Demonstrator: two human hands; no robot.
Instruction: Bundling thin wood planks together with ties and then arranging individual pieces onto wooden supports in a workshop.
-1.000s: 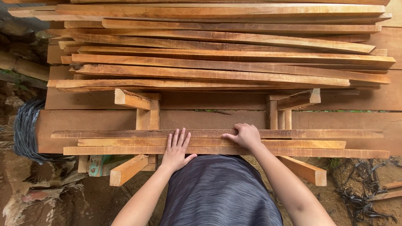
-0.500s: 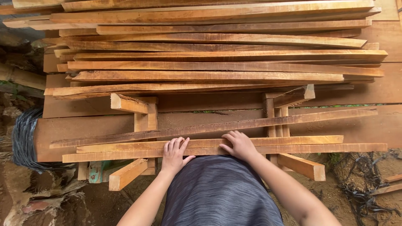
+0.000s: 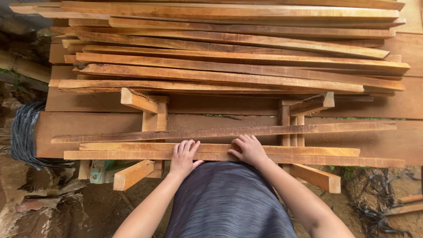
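Two long thin wooden slats (image 3: pixel 308 151) lie side by side along the near edge of a wooden bench frame (image 3: pixel 145 112). My left hand (image 3: pixel 183 158) rests flat on them, fingers together and pointing away from me. My right hand (image 3: pixel 249 149) lies beside it, fingers curled over the same slats. A third, darker slat (image 3: pixel 229 132) sits just beyond my fingertips, tilted slightly so its right end lies farther away. A large pile of similar long slats (image 3: pixel 229 53) fills the far half of the view.
Wide boards (image 3: pixel 88 125) lie under the slats. A dark coil of cable (image 3: pixel 24 132) sits at the left end. Short wooden bench legs (image 3: pixel 315 177) stick out toward me. Dirt ground, scraps and tangled wire (image 3: pixel 374 211) lie at the lower right.
The darker slat has slid away from the two near slats and tilted. Both my hands have drawn back onto the two near slats.
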